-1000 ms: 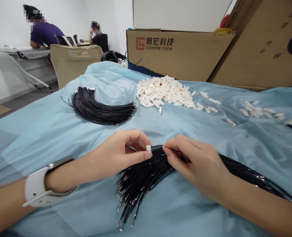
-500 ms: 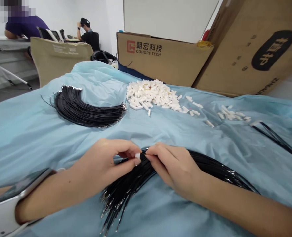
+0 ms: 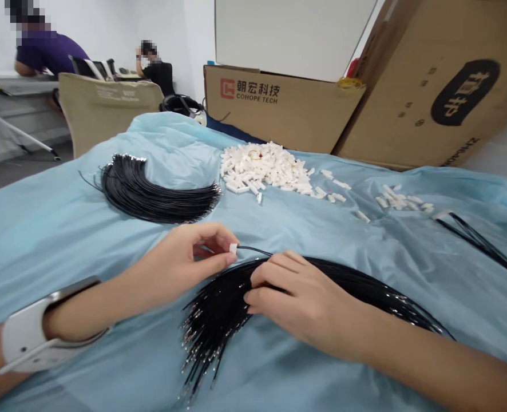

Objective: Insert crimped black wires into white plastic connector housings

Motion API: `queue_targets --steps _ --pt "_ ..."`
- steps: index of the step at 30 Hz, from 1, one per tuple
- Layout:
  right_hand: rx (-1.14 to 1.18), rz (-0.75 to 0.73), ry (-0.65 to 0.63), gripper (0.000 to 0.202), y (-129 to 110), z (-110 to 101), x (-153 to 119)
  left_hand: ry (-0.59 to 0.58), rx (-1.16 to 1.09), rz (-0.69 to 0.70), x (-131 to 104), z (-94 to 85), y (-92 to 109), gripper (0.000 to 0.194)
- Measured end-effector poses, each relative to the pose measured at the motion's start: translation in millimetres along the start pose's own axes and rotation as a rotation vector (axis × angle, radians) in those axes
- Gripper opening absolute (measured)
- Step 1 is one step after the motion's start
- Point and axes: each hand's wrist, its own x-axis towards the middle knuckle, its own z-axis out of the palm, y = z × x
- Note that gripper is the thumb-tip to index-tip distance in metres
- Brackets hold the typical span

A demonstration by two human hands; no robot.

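Between the thumb and fingertips of my left hand is a small white connector housing. One thin black wire runs out of the housing towards the right, and its far part passes behind my right hand. My right hand is bent over a thick bundle of black wires, its thumb and fingers closed at the wires. How many wires it grips is hidden. Shiny metal terminals tip the loose ends of this bundle, which fan out at the lower left.
A curved second bundle of black wires lies at the back left. Behind my hands is a heap of white housings, with a smaller pile to the right. Wires with a white housing lie far right. Cardboard boxes stand behind; two people sit beyond.
My left hand has moved slightly up and left with the housing, and a wire now shows stretching from it. My right hand has left the housing's side and lowered its fingertips onto the bundle.
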Motion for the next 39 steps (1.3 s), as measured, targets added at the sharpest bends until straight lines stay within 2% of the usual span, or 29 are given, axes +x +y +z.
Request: queue_targets --steps 4,11,14,19,29,32,35,39 --pt "0.061 0.003 0.046 0.016 0 2 -3 -0.046 -0.067 -0.054 0 -0.7 3 0.021" --pt "0.178 0.153 0.261 0.016 0 -3 1 -0.106 -0.165 -0.124 1 -2.1 4 0.026" --pt "0.228 0.198 0.239 0.018 1 -5 2 -0.123 -0.196 -0.146 1 -2.4 4 0.027" --pt "0.255 0.157 0.193 0.018 2 -5 3 -0.125 -0.243 -0.164 2 -2.0 4 0.024" --pt "0.073 0.299 0.203 0.02 -2 -8 6 -0.126 -0.301 -0.201 2 -0.7 5 0.024" --pt "-0.004 0.338 0.204 0.016 -1 -9 7 -0.087 -0.266 -0.187 2 -1.3 6 0.021" --pt "-0.049 0.347 0.206 0.014 0 -10 5 -0.05 -0.246 -0.178 2 -3.1 7 0.022" --pt "-0.162 0.352 0.26 0.013 1 -11 1 -0.061 -0.26 -0.188 2 -5.4 10 0.017"
